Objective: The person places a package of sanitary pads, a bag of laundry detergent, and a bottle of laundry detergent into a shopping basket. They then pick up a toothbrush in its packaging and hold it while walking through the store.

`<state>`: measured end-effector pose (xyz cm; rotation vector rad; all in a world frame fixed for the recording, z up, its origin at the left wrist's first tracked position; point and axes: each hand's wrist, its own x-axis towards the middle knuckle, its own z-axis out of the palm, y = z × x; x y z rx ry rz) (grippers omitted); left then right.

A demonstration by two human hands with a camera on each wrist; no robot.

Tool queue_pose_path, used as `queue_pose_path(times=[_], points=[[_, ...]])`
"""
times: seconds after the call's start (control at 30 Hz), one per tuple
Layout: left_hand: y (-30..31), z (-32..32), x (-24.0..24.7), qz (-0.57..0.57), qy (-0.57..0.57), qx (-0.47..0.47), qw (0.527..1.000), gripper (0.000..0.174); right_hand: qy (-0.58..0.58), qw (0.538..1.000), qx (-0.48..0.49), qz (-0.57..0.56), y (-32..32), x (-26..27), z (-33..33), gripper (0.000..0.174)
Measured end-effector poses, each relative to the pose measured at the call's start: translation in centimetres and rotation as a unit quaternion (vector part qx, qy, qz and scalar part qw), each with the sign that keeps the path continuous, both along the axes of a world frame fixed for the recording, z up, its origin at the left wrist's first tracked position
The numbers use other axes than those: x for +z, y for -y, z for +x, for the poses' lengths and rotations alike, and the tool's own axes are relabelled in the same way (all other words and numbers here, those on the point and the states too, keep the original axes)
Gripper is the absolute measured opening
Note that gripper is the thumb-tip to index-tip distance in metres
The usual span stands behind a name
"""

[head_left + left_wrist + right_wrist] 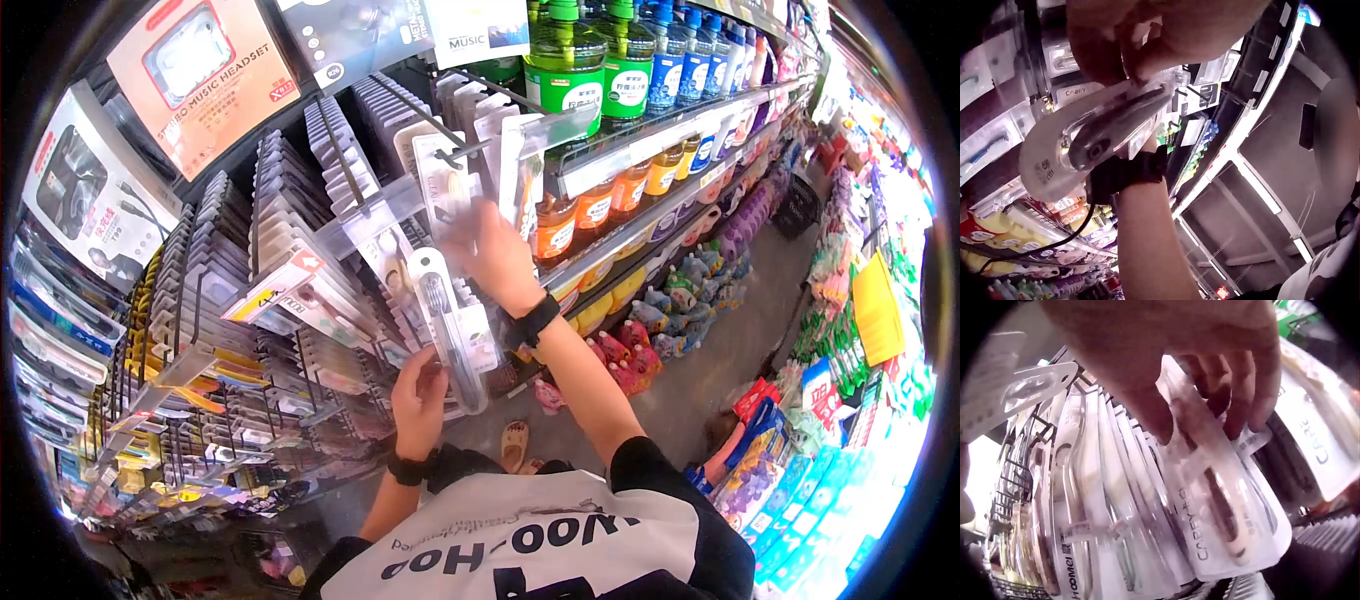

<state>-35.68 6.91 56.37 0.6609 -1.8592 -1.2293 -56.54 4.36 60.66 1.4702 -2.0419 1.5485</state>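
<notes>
Seen from my remote post, a person works at rows of hanging packs [330,140] with both arms raised. The left hand [418,395] has its thumb and fingers clamped on the near end of a clear-fronted pack [447,315]. Its long axis runs aslant, up and away from those fingers, the holed white end farthest from them and near the right hand [492,255], to that hand's left.

The relation that counts, I judge, sits at the right fingers: there a CABEY pack [1229,519] lies lengthwise between thumb and fingertips, its lettered end reaching out beyond them, its upper end lost behind the hand. The right hand is the nearer to it; the left is well apart. I cannot tell whether the right fingers pinch this pack or merely touch its edges, nor whether it hangs on a hook.

On the thumb side of the right fingers, a HOOMEI pack [1075,519] stands in a close row. Farther off, to the right hand's right, are green bottles [565,80].
</notes>
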Motion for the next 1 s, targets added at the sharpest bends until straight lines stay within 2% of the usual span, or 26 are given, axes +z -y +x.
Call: queue_pose_path(times=[0.07, 0.1, 0.13, 0.2, 0.27, 0.33, 0.4, 0.47, 0.5, 0.6, 0.73, 0.87, 0.93, 1.0], points=[[0.3, -0.1, -0.1, 0.002, 0.005, -0.002, 1.0, 0.031, 0.032, 0.999, 0.042, 0.012, 0.2, -0.9, -0.2, 0.041], [0.3, -0.1, -0.2, 0.001, 0.005, -0.001, 1.0, 0.031, 0.016, 0.997, 0.057, -0.046, 0.0, -1.0, -0.3, 0.032], [0.3, -0.1, -0.2, 0.0, 0.006, 0.0, 1.0, 0.031, 0.016, 0.997, 0.055, -0.045, -0.4, -1.1, -0.3, 0.032], [0.2, -0.2, -0.2, 0.011, 0.003, -0.003, 1.0, 0.031, 0.144, 0.979, 0.132, -0.052, -1.8, -0.8, -0.2, 0.027], [0.0, -0.3, -0.2, 0.022, 0.001, -0.005, 1.0, 0.031, 0.173, 0.972, 0.154, -0.045, -3.3, -0.2, -0.1, 0.027], [-0.2, -0.4, -0.2, 0.025, -0.007, -0.01, 1.0, 0.031, 0.199, 0.959, 0.188, -0.073, -4.5, 0.1, 0.1, 0.033], [0.1, -0.4, -1.0, 0.028, -0.01, -0.02, 0.999, 0.031, 0.184, 0.964, 0.182, -0.056, -6.0, 0.2, 0.1, 0.037], [0.1, -0.5, -1.2, 0.031, -0.014, -0.028, 0.999, 0.031, 0.298, 0.92, 0.247, -0.063, -7.0, -0.1, 0.1, 0.038], [0.0, -0.5, -1.2, 0.026, -0.022, -0.033, 0.999, 0.031, 0.325, 0.897, 0.275, -0.122, -7.6, 0.5, 0.5, 0.04], [-0.1, -0.6, -0.9, 0.024, -0.029, -0.043, 0.998, 0.031, 0.36, 0.893, 0.247, -0.114, -9.8, -0.2, -0.2, 0.042], [-0.1, -1.3, -1.0, 0.007, -0.037, -0.031, 0.999, 0.03, 0.332, 0.91, 0.213, -0.128, -11.7, -1.3, -0.9, 0.042], [0.4, -3.2, 0.9, 0.011, -0.037, -0.056, 0.998, 0.031, 0.331, 0.923, 0.182, -0.077, -12.9, -3.1, -1.4, 0.047], [0.8, -4.3, 1.5, -0.035, -0.058, -0.024, 0.997, 0.031, 0.34, 0.92, 0.172, -0.095, -13.1, -2.9, -1.1, 0.045], [1.4, -5.2, 1.9, -0.036, -0.079, -0.035, 0.996, 0.032, 0.349, 0.916, 0.163, -0.112, -13.3, -3.0, -1.0, 0.043]])
